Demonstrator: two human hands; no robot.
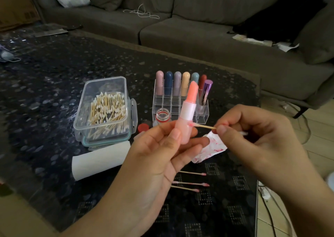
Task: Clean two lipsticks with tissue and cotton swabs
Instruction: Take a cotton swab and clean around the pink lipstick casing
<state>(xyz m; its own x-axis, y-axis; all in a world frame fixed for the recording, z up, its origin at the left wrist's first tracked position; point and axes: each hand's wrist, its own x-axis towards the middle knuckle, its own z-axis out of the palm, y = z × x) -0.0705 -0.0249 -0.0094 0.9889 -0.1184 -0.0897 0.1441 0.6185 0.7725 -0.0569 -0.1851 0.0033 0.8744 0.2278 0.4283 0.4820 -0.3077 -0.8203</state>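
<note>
While the lipstick (188, 113) is gripped upright by the left hand (159, 157), a cotton swab (204, 126), pinched by the right hand (256, 133), is apparently touched to its casing, above the table's (54, 85) near edge.

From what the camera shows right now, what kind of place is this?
Most likely a home living room. A grey sofa runs behind a low dark table, where a lipstick rack and a swab box stand. The left hand holds a lipstick.
</note>
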